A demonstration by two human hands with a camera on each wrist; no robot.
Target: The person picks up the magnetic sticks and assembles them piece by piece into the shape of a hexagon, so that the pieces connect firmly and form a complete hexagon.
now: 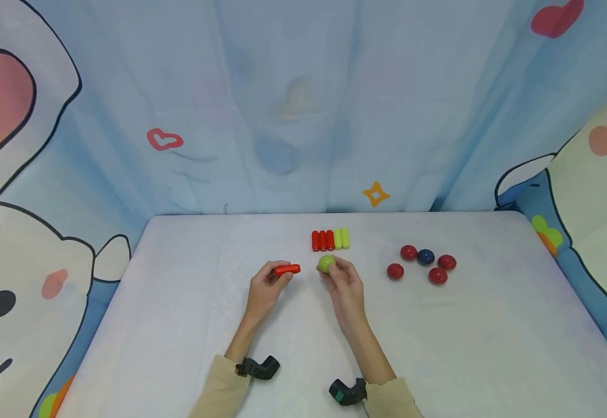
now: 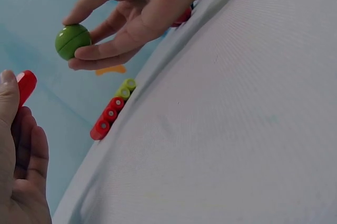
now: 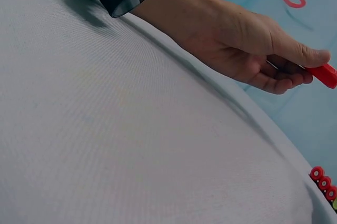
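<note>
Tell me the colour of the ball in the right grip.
The ball is green, clearest in the left wrist view.

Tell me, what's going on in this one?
A person's left hand pinches a short red rod, while the right hand holds a green ball in its fingers. The two pieces face each other but are apart. Beyond the hands on the white table, three red rods and two yellow-green rods lie side by side in a row. Off to the right sit four red balls and a blue ball, loosely grouped.
</note>
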